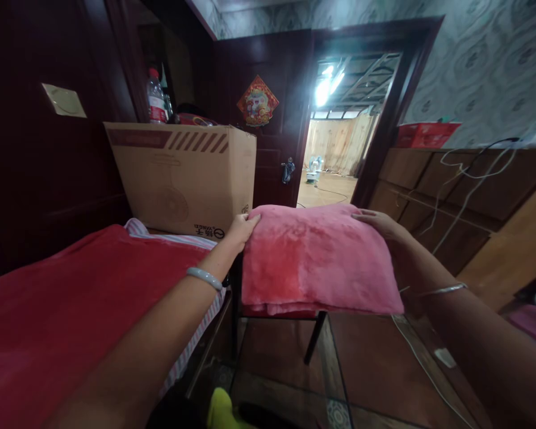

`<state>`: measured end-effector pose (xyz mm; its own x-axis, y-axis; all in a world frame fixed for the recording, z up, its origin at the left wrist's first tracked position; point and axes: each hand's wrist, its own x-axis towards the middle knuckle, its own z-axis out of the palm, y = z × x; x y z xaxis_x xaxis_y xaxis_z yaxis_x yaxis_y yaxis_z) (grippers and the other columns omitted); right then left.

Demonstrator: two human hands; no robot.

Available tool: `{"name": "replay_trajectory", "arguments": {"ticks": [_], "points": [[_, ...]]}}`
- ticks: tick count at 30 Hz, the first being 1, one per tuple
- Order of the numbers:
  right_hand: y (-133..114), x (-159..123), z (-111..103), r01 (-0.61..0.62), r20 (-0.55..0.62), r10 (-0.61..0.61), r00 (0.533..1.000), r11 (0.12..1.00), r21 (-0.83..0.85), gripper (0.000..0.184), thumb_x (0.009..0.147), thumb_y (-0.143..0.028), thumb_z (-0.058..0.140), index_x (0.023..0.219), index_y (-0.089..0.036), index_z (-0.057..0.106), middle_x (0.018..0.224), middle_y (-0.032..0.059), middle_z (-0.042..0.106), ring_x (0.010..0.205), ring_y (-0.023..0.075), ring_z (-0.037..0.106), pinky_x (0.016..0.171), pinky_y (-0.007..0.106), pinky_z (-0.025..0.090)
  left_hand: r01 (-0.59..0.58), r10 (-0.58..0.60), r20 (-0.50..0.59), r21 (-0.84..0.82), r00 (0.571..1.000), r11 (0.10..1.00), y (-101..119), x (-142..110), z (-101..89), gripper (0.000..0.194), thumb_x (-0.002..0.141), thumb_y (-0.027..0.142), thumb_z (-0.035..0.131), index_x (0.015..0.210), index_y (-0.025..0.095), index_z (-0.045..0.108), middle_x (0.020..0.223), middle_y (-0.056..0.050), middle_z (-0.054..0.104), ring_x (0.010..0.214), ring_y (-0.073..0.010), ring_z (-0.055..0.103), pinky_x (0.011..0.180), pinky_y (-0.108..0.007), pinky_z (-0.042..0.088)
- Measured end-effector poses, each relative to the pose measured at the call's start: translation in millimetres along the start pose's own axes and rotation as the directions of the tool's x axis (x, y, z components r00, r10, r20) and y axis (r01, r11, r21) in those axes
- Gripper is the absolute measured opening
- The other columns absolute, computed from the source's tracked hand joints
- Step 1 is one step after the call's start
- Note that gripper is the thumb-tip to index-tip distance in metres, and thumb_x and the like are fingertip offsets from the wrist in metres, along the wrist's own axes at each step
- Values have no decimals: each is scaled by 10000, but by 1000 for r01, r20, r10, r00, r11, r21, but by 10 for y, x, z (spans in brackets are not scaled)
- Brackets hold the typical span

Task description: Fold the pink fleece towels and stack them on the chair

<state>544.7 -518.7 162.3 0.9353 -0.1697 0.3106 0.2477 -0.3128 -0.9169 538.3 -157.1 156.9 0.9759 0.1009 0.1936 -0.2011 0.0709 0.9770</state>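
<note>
A folded pink plush blanket point(326, 256), with a redder patch on its left side, spans the space between my two hands. My left hand point(243, 229) pinches its far left corner, thumb on top. At the far right corner my right hand point(375, 223) grips the edge, fingers partly under the cloth. The near edge of the blanket hangs over a chair point(312, 336) with dark legs and a red seat edge; whether the blanket rests on the seat I cannot tell.
Left lies a bed with a red cover point(93, 298). A large cardboard box point(178, 179) stands behind it, a bottle point(156, 98) on top. Wooden drawers point(446, 185) with loose cables line the right side. A doorway opens ahead, and a white cable point(424, 375) crosses the tiled floor.
</note>
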Motion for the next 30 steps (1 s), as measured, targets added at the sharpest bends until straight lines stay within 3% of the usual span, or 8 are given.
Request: {"name": "replay_trajectory", "arguments": {"ticks": [6, 9, 13, 18, 22, 25, 28, 30], "points": [[18, -119, 1, -120, -1, 120, 993, 992, 26, 316, 764, -329, 751, 1038, -172, 770, 991, 89, 792, 885, 237, 741, 824, 358, 609, -23, 22, -37, -18, 999, 1000, -28, -48, -23, 283, 703, 297, 847, 885, 151, 687, 878, -64, 744, 844, -188, 676, 803, -287, 515], [-75, -102, -29, -41, -58, 29, 998, 973, -225, 364, 795, -353, 723, 1094, -148, 762, 1081, 120, 778, 982, 269, 729, 918, 407, 577, -6, 6, -56, -10, 998, 1000, -11, -110, -57, 352, 725, 270, 831, 1003, 145, 655, 1037, -113, 743, 929, -203, 688, 881, -322, 515], [-345, -152, 40, 131, -54, -199, 979, 803, -581, 412, 836, -417, 687, 1150, -161, 758, 1105, 149, 766, 1058, 331, 704, 1008, 502, 518, -21, 21, -17, -33, 1000, 999, 17, -196, -74, 324, 772, 195, 774, 1058, 140, 633, 1102, -132, 733, 1011, -214, 685, 939, -334, 509], [-780, -646, 529, 526, 171, -535, 827, 630, -571, 401, 886, -444, 601, 1204, -238, 732, 1278, 122, 708, 1219, 348, 625, 1061, 531, 484, -58, 58, -39, 4, 998, 998, -62, -410, -160, 467, 789, 196, 743, 1235, 161, 610, 1136, -118, 709, 1049, -225, 667, 941, -347, 519], [-877, -1343, 1057, 672, 302, -600, 741, 672, -311, 398, 914, -493, 576, 1249, -314, 696, 1222, 97, 730, 1066, 315, 696, 954, 473, 560, -118, 124, -16, 197, 992, 973, -404, -802, -481, 526, 781, 222, 729, 1294, 186, 618, 1201, -120, 683, 1003, -214, 657, 922, -360, 534], [-662, -1856, 1515, 699, 647, -523, 556, 715, -22, 379, 942, -481, 558, 1254, -328, 708, 1199, 88, 746, 1060, 299, 715, 906, 425, 592, -121, 138, -21, 370, 990, 921, -727, -1256, -956, 496, 768, 202, 705, 1260, 180, 644, 1198, -124, 699, 933, -206, 666, 877, -368, 558], [-365, -2300, 2048, 620, 915, -341, 215, 772, 142, 398, 941, -396, 573, 1307, -312, 703, 1294, 81, 717, 1160, 292, 690, 998, 416, 557, -67, 160, -111, 580, 981, 812, -908, -1928, -1605, 424, 802, 208, 649, 1226, 196, 669, 1247, -122, 703, 1068, -239, 664, 972, -407, 543], [-216, -2512, 2410, 561, 955, -286, 76, 804, 196, 395, 923, -328, 574, 1290, -301, 718, 1304, 82, 714, 1183, 286, 681, 1019, 406, 540, 9, 188, -201, 706, 961, 708, -928, -2484, -2089, 436, 823, 219, 626, 1257, 200, 663, 1349, -132, 663, 1237, -271, 613, 1096, -453, 475]]}}
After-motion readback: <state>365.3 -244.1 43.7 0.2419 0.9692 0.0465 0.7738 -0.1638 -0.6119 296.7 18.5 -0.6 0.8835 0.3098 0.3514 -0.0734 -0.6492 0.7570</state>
